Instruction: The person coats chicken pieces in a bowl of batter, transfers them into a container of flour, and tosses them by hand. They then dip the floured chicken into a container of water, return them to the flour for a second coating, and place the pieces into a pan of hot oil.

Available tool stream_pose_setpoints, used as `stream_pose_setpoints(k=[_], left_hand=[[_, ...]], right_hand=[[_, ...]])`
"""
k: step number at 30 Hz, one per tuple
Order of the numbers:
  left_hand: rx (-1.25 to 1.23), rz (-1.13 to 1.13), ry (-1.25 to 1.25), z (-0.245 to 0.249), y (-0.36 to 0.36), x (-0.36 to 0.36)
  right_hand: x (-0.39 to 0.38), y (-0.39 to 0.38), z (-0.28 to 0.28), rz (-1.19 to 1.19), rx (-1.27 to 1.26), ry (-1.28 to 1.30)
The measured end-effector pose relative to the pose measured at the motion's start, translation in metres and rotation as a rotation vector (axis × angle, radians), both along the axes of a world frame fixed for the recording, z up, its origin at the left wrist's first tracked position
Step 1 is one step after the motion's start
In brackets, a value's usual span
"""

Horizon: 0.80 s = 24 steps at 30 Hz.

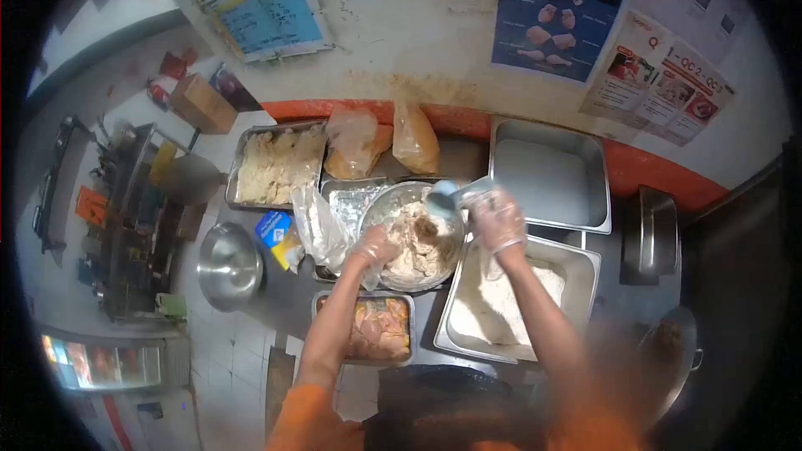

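Observation:
A round metal bowl [407, 286] holds floury, battered pieces [409, 242] with a brown powdery patch on top. My left hand [376, 246], in a clear plastic glove, is at the bowl's left side. Its fingers curl down inside the rim, and what they grip is hidden. Gloved as well, my right hand [499, 224] is closed around the handle of a pale blue cup [442, 200]. The cup is tilted over the bowl's upper right edge. Below my right hand, a deep metal pan [591, 271] contains white flour [493, 309].
Raw meat fills a small tray [380, 330] in front. A floury tray [280, 165] and orange-filled bags [415, 142] stand behind. An empty steel pan [547, 163] is back right; a steel bowl [230, 267] and a blue-yellow packet [277, 238] sit left.

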<state>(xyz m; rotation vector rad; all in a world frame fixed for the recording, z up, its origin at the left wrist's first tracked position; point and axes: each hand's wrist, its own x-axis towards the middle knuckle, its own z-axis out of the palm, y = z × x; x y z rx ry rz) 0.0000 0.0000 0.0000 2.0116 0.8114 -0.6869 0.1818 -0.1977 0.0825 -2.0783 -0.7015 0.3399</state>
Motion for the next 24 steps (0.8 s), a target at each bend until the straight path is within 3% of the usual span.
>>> stream_pose_setpoints(k=[1,2,4,6,7,10,12,14,16,19,20,21,23,24], left_hand=[[-0.051,0.062,-0.055,0.017,-0.005,-0.001],[-0.105,0.128,-0.107,0.022,-0.009,-0.003],[0.482,-0.156,-0.296,-0.008,-0.050,0.016],[0.843,-0.315,-0.360,-0.025,-0.060,0.034],[0.877,-0.331,-0.341,-0.028,-0.064,0.043],[0.786,-0.259,-0.254,-0.046,-0.045,0.068],[0.702,-0.136,-0.221,-0.057,-0.037,0.073],[0.614,-0.022,-0.200,-0.035,-0.033,0.071],[0.436,0.099,-0.261,-0.034,-0.015,0.065],[0.227,-0.060,-0.167,-0.044,0.022,0.048],[0.053,0.078,-0.318,-0.041,0.023,0.047],[-0.123,0.221,-0.462,-0.019,0.016,0.042],[-0.241,0.335,-0.561,0.022,0.006,0.033],[-0.181,0.300,-0.520,0.041,0.006,0.032]], right_hand=[[0.015,-0.004,0.001,-0.141,-0.026,0.035],[0.038,-0.011,-0.023,-0.170,0.177,0.085],[0.075,-0.046,-0.035,-0.235,0.356,0.152],[0.093,-0.056,-0.019,-0.345,0.336,0.235],[0.104,-0.063,-0.015,-0.420,0.284,0.292],[0.135,-0.083,-0.033,-0.540,0.243,0.294],[0.147,-0.093,-0.043,-0.521,0.064,0.226],[0.167,-0.105,-0.061,-0.478,-0.137,0.046],[0.154,-0.111,-0.049,-0.422,-0.096,-0.035],[0.136,-0.115,-0.034,-0.401,-0.084,-0.048],[0.136,-0.112,-0.032,-0.418,-0.076,-0.022],[0.136,-0.111,-0.033,-0.432,-0.067,0.005],[0.140,-0.112,-0.048,-0.417,-0.064,-0.065],[0.141,-0.112,-0.051,-0.403,-0.078,-0.086]])
